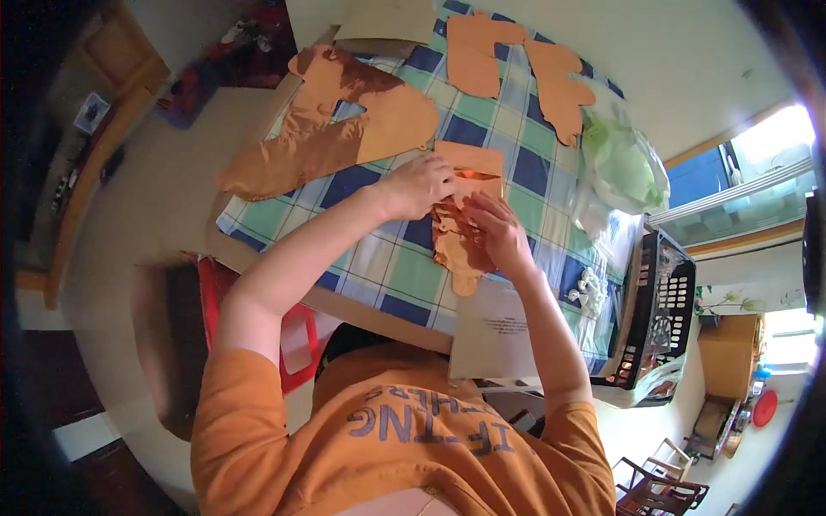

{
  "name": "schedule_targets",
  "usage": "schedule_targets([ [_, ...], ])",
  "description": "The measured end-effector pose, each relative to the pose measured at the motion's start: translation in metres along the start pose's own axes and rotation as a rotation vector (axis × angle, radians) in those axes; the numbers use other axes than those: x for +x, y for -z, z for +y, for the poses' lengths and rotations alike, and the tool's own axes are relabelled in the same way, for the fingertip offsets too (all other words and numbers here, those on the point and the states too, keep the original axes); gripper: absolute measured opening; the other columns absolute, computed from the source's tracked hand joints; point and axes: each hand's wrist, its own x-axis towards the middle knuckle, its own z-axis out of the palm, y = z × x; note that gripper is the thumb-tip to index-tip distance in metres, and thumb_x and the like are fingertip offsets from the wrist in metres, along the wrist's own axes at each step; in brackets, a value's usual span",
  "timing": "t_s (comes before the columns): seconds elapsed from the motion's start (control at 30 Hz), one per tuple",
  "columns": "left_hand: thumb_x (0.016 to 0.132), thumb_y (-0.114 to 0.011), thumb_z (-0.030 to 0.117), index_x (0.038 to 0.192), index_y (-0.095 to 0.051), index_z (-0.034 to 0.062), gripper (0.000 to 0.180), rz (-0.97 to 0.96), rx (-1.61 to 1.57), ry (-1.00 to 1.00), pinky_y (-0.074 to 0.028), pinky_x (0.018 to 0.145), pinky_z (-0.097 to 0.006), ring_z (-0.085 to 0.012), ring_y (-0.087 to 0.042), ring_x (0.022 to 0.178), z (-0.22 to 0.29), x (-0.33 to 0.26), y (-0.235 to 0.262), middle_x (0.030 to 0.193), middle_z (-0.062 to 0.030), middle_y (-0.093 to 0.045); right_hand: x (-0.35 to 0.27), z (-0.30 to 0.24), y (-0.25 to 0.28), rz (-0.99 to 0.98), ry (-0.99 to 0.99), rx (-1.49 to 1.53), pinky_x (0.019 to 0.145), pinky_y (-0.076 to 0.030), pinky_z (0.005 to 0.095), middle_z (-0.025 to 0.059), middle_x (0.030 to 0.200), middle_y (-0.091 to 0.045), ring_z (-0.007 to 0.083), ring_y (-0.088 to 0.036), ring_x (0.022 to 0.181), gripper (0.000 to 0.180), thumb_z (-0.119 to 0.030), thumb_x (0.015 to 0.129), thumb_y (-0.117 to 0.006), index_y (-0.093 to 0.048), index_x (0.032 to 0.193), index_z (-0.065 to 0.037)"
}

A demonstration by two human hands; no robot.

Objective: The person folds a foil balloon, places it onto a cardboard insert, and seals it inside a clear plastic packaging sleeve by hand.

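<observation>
A partly folded rose-gold foil balloon [465,258] lies crumpled on the checked tablecloth in front of me, its narrow tab pointing toward me. My left hand [419,183] has its fingers curled on the balloon's left edge. From the right, my right hand [497,228] grips the foil with bent fingers, its thumb hidden. Just beyond both hands the foil forms a flat, squared panel [471,157] with a shiny crease. To the left is a large flat foil balloon [379,120] with a hole in its middle. Two more flat foil balloons, one [473,64] and another [557,86], lie at the back.
A pale printed sheet [490,331] sits at the table's near edge. On the right are a clear plastic bag with green contents [624,159], white ribbon-like pieces [588,292] and a black plastic crate [658,301]. A red stool [301,344] stands left of me.
</observation>
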Motion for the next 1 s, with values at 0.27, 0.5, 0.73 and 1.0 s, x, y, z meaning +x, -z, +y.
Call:
schedule_targets([
  [0.27, 0.077, -0.062, 0.005, 0.097, -0.067, 0.0065, 0.020, 0.066, 0.019, -0.073, -0.048, 0.093, -0.038, -0.0263, -0.059, 0.107, 0.000, -0.006, -0.019, 0.106, -0.0071, -0.063, 0.012, -0.003, -0.007, 0.022, -0.113, 0.158, 0.078, -0.051, 0.0411, 0.0137, 0.099, -0.063, 0.0356, -0.061, 0.092, 0.032, 0.006, 0.074, -0.060, -0.067, 0.103, -0.007],
  [0.5, 0.082, -0.058, 0.008, 0.089, -0.066, 0.0064, 0.011, -0.008, -0.027, -0.062, -0.052, 0.087, -0.038, -0.0258, -0.061, 0.104, 0.002, 0.003, -0.012, 0.105, -0.0089, -0.064, 0.009, 0.004, -0.021, 0.111, -0.081, 0.163, 0.078, -0.050, 0.0432, 0.0161, 0.096, -0.059, 0.0365, -0.060, 0.090, 0.032, 0.007, 0.078, -0.055, -0.065, 0.106, -0.007],
  [0.73, 0.080, -0.063, 0.005, 0.110, -0.061, 0.0068, 0.030, 0.069, -0.314, 0.198, -0.049, 0.092, -0.042, -0.0332, -0.058, 0.109, 0.007, 0.007, -0.030, 0.114, -0.0129, -0.062, 0.012, -0.002, -0.018, 0.106, -0.125, 0.197, 0.081, -0.049, 0.0438, 0.0167, 0.099, -0.058, 0.0376, -0.059, 0.093, 0.033, 0.005, 0.081, -0.053, -0.062, 0.111, -0.007],
  [1.0, 0.079, -0.062, 0.003, 0.116, -0.059, 0.0067, 0.038, 0.111, -0.404, 0.089, -0.047, 0.095, -0.043, -0.0356, -0.055, 0.114, 0.012, -0.003, -0.025, 0.115, -0.0159, -0.061, 0.011, 0.005, -0.020, 0.102, -0.071, 0.190, 0.078, -0.049, 0.0442, 0.0164, 0.096, -0.058, 0.0380, -0.058, 0.091, 0.026, 0.004, 0.081, -0.054, -0.061, 0.104, -0.005],
])
